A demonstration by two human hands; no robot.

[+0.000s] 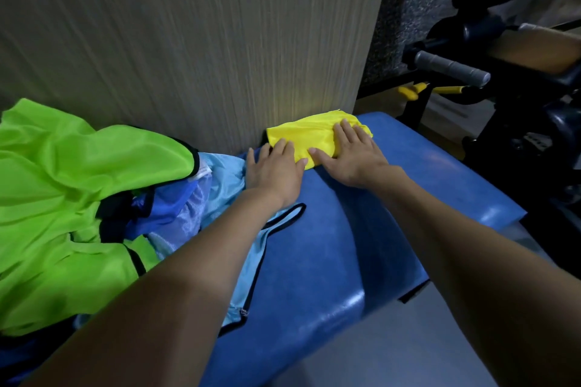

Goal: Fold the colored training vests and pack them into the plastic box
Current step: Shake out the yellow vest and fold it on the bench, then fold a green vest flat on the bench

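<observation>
Far left: green vest (72,198) lies unfolded in a loose heap, overlapping a dark blue vest (171,198) and a light blue vest (226,185) with black trim. All three rest on the blue padded bench (314,261) against the wood-grain wall (188,41).

Centre: left hand (273,170) lies flat, fingers straight and spread, fingertips on the near-left edge of the yellow vest (311,135). The yellow vest is already folded into a small packet at the back of the bench, touching the wall.

Right of that: right hand (349,154) also flat, fingers straight, palm pressing the packet's right part. Neither hand grips anything.

Judgement: step in hand is flattening the yellow fold. To do it well, press evenly with both palms and sweep outward to push out trapped air; the slick fabric will probably spring open, so keep one hand on it when lifting.

Far right: black gym equipment (503,72). Plastic box not in view.
</observation>
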